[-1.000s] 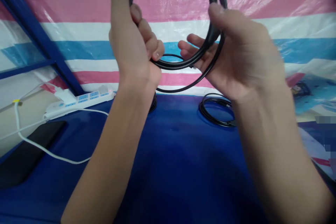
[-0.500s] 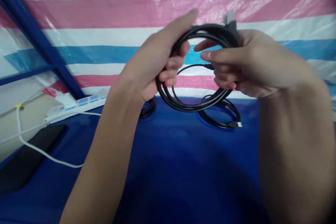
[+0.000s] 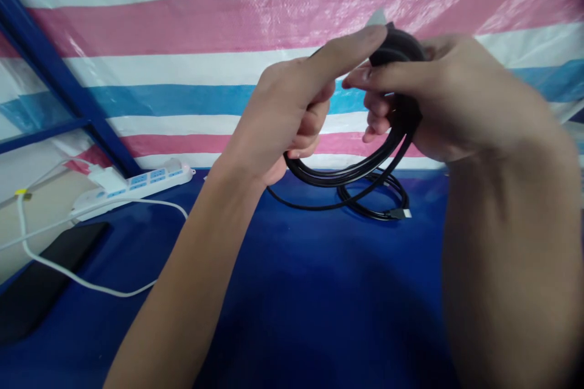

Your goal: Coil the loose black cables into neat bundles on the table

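Between my two hands hangs a black cable, wound into a coil of several loops above the table. My left hand has its fingers curled round the left side of the coil, its thumb stretched over the top toward the pale, blurred connector. On the right side, my right hand grips the bunched loops between thumb and fingers. One strand droops lower than the others. Behind it on the blue table lies a second coiled black cable, its plug pointing right.
At the left, a white power strip with a plugged-in adapter sits by a blue metal frame. A white cord curves across a flat black object. Striped plastic sheeting rises behind the table.
My left thumb has moved right, over the top of the coil near the connector. The loops are bunched tighter in my right hand, and one strand now hangs below the others.
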{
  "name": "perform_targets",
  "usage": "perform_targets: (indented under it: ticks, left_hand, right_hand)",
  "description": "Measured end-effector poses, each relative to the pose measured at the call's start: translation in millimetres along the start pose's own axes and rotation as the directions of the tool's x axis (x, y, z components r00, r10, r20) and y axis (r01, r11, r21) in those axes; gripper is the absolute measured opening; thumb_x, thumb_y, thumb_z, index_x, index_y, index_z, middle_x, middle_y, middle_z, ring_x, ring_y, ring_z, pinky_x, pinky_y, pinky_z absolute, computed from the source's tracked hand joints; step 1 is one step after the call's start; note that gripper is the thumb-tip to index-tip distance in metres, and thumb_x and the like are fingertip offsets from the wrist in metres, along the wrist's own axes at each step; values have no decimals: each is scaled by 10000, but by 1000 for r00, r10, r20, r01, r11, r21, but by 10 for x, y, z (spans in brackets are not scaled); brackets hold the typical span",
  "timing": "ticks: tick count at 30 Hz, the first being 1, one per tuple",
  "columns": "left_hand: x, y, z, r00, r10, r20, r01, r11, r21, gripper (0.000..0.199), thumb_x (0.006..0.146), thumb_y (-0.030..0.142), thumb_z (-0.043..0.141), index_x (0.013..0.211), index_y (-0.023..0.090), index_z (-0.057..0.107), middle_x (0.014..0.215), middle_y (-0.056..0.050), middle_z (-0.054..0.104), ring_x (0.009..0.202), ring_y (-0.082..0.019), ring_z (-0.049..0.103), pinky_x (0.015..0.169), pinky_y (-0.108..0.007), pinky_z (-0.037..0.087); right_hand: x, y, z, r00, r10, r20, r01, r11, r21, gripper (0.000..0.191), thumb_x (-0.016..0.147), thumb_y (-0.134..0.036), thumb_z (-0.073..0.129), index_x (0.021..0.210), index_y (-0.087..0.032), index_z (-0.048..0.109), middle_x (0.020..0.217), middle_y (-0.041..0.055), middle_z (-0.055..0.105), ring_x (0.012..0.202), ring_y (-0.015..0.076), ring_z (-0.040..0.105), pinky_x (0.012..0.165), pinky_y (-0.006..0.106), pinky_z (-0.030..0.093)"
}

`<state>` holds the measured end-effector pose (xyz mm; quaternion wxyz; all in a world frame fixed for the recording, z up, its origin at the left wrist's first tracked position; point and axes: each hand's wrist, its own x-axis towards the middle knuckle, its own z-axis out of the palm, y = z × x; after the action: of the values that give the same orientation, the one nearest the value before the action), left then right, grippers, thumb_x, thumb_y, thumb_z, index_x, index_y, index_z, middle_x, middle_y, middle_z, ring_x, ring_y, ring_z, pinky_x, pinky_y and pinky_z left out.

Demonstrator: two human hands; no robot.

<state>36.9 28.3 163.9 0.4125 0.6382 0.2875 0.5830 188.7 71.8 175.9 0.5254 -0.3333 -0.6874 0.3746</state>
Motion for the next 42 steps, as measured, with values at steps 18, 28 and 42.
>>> perform_targets:
  ticks: [18,28,42]
  left_hand:
    - [262,-915,-66,801,-473,-367,219,802,-555,161,834,306,554,925,173,539,956,-106,635,964,-244,633,774,-341,530]
    - [146,-230,-45,951,122,-284,-225,903,-366,240,948,340,367,1020,239,572,805,-5,675,794,-174,686,642,-239,530]
    - [107,-37,122,801,375,-467,-389,919,69,391,975,250,260,1303,144,445,772,-62,671,819,-228,687,514,-203,462]
  right_hand:
    - [27,7,88,964,-181,-195,204,973,107,59,704,-84,656,733,-135,652,429,-51,295,353,55,219,340,258,125]
    - [109,87,78,967,-105,-233,132,986,100,240,686,-126,701,546,-160,509,435,-39,288,343,56,244,320,251,185]
    - [65,-43,81,948,97,-302,-5,957,290,150,804,-111,626,659,-152,618,450,-51,166,387,39,135,322,236,110]
